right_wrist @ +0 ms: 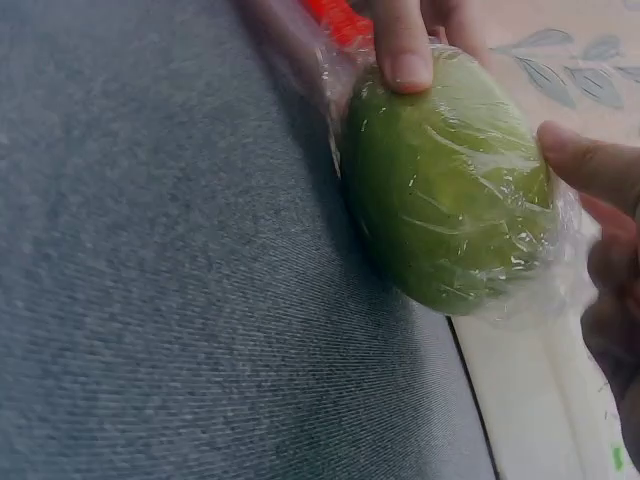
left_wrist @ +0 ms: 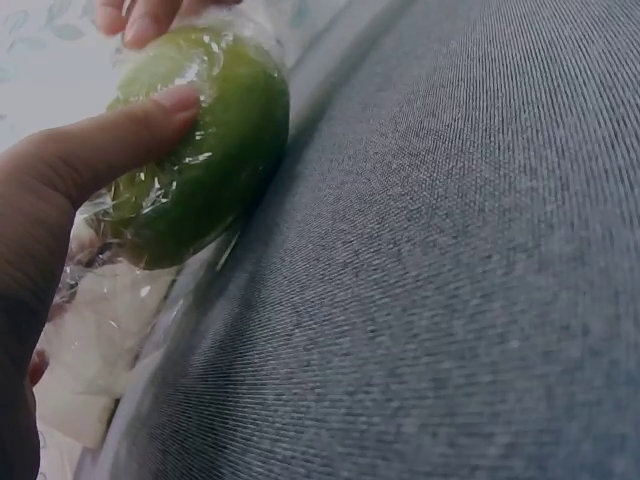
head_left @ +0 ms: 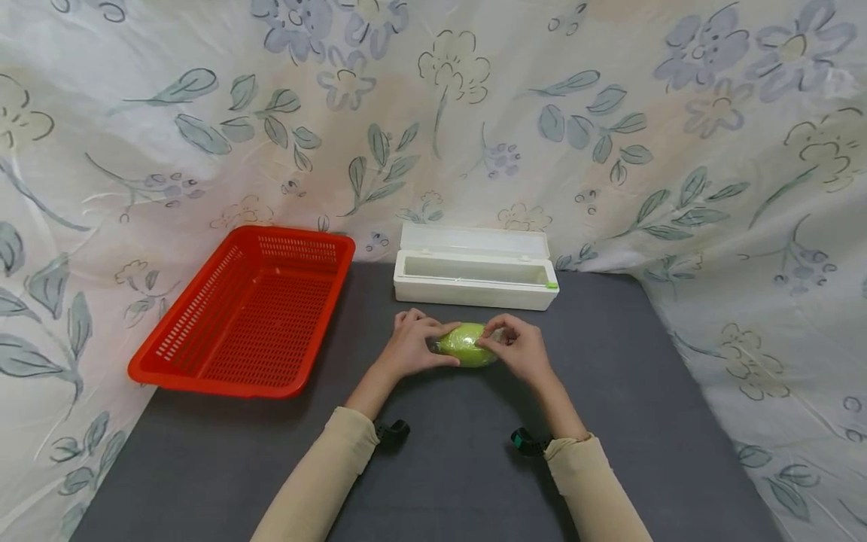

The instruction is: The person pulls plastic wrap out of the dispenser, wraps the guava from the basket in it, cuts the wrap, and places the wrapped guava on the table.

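A green mango (head_left: 467, 345), oval and wrapped in clear cling film (right_wrist: 535, 285), lies on the grey table in front of the white box. My left hand (head_left: 415, 342) grips its left end, fingers along the far side and thumb on the near side. In the left wrist view the left thumb (left_wrist: 150, 130) presses flat on the wrapped skin. At the other end my right hand (head_left: 518, 346) pinches the film between thumb and forefinger, close against the mango. Loose, crinkled film sticks out past both ends of the mango.
Behind the hands stands a long white cling film box (head_left: 474, 293), its lid raised and a green piece at its right front corner. A red plastic basket (head_left: 305, 369) sits at the left. Flowered cloth (head_left: 474, 113) hangs behind the grey table (head_left: 460, 482).
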{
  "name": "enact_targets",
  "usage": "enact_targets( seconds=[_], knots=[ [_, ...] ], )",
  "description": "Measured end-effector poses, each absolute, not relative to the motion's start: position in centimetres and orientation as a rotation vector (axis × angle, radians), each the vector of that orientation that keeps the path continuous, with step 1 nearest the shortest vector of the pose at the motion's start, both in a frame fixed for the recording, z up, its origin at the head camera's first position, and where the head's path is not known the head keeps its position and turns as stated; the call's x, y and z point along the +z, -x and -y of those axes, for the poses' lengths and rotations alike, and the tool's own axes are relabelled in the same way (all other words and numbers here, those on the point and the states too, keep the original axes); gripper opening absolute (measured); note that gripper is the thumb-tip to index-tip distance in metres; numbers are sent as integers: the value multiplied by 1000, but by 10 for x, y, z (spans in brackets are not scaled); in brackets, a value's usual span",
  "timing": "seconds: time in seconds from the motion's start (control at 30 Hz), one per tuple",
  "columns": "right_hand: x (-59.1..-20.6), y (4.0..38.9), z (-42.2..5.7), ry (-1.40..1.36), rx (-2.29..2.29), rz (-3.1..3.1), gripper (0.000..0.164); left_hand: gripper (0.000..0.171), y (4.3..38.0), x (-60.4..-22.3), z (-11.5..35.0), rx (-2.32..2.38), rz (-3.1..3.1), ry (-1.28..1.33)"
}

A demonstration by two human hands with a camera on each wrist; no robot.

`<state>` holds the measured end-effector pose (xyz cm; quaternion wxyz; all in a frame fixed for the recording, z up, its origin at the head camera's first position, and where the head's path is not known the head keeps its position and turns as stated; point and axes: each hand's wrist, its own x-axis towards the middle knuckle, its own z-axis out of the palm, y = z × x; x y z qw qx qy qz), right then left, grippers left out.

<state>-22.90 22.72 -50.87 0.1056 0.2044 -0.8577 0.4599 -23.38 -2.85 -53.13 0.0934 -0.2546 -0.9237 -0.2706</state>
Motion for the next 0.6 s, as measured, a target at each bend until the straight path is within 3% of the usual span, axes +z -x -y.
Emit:
enact_targets(
  seconds=[0.1, 0.17, 0.27, 0.43, 0.6],
  knots=[
    [-509, 225, -227, -342, 1199, 2651, 63, 75, 234, -535, 30, -813, 2732, 756],
    [-511, 222, -226, -199, 1118, 2720, 75, 76, 235, -538, 30, -822, 2722, 758],
    [-515, 215, -222, -175, 1078, 2749, 68, 76, 235, -539, 31, -836, 2705, 762],
    [-515, 204, -208, -376, 883, 2692, 47, 75, 236, -538, 31, -850, 2690, 760],
    [-516, 201, -207, -570, 815, 2628, 40, 75, 237, -540, 30, -866, 2693, 751]
  ],
)
